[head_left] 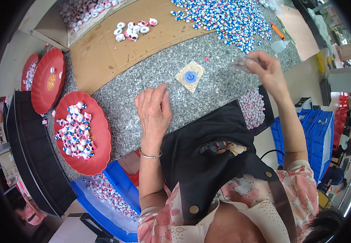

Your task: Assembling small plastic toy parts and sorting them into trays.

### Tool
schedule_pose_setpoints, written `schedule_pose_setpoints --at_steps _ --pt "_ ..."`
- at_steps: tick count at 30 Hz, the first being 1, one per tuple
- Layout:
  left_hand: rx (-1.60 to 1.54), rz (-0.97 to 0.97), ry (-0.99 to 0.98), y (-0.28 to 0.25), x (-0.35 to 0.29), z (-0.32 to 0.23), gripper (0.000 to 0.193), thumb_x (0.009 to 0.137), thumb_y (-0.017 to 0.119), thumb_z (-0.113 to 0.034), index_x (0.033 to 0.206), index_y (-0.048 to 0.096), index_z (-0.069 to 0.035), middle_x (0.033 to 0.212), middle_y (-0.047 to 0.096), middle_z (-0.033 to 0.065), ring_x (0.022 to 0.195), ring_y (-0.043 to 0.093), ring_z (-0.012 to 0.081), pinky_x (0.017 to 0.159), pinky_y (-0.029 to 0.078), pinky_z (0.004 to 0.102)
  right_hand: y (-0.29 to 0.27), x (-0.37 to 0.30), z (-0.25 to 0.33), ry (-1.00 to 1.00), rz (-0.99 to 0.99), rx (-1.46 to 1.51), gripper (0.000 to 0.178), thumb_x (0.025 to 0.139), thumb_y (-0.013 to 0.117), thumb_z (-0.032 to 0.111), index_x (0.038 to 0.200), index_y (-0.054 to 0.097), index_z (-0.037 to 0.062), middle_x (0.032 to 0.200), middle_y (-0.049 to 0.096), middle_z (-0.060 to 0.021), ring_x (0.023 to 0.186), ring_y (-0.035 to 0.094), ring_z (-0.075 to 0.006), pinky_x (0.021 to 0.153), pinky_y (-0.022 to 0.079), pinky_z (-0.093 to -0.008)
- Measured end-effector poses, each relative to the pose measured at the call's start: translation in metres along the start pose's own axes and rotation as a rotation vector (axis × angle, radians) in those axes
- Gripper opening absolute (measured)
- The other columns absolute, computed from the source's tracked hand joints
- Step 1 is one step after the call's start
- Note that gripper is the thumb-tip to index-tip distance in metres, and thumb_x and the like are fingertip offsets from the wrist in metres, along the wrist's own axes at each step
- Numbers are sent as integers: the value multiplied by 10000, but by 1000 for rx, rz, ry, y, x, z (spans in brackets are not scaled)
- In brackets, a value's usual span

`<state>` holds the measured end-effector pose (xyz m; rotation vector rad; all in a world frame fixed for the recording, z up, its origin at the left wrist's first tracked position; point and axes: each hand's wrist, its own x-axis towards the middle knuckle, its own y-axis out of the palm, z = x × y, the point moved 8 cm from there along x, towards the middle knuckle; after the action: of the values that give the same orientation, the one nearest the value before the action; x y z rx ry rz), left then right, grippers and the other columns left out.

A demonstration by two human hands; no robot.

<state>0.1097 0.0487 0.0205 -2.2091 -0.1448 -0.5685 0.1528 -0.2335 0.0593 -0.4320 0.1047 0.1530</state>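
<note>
My left hand rests palm down on the speckled grey stone worktop, its fingers loosely bent and the thumb apart. Nothing shows in it. To its right, a small blue round piece with a raised rim sits on a cream diamond-shaped pad. My right hand is raised over the right part of the worktop. Between its thumb and fingers it pinches a greyish, see-through piece, too blurred to name. A tiny pink bit lies beyond the pad.
Left stands a red scalloped plate of small white, pink and blue figures. Cardboard bears several white ring-like pieces. Far right lie a heap of small blue-and-white parts and an orange-handled tool. Blue crates stand below.
</note>
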Motion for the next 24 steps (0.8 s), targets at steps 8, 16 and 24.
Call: schedule_pose_setpoints --at_steps 8,16,24 --pt "-43 -16 -3 -2 -2 3 212 810 655 -66 1022 638 -80 803 544 74 777 530 251 751 387 367 98 -11 25 -553 -192 -686 110 795 661 27 905 654 25 878 647 -135 783 645 -318 671 522 -370" --pt "-52 -9 20 -3 -3 -1 217 807 661 -74 1023 644 -76 818 551 74 799 535 253 784 393 374 120 -19 26 -473 -128 -631 77 780 638 -7 855 621 6 826 607 -134 758 615 -334 632 490 -414" --pt "-92 -8 -22 -3 -5 6 205 807 658 -69 1012 642 -72 807 559 82 793 543 264 778 398 375 115 -19 30 -511 110 -685 61 786 626 19 838 614 -10 801 588 -138 748 599 -348 639 481 -418"
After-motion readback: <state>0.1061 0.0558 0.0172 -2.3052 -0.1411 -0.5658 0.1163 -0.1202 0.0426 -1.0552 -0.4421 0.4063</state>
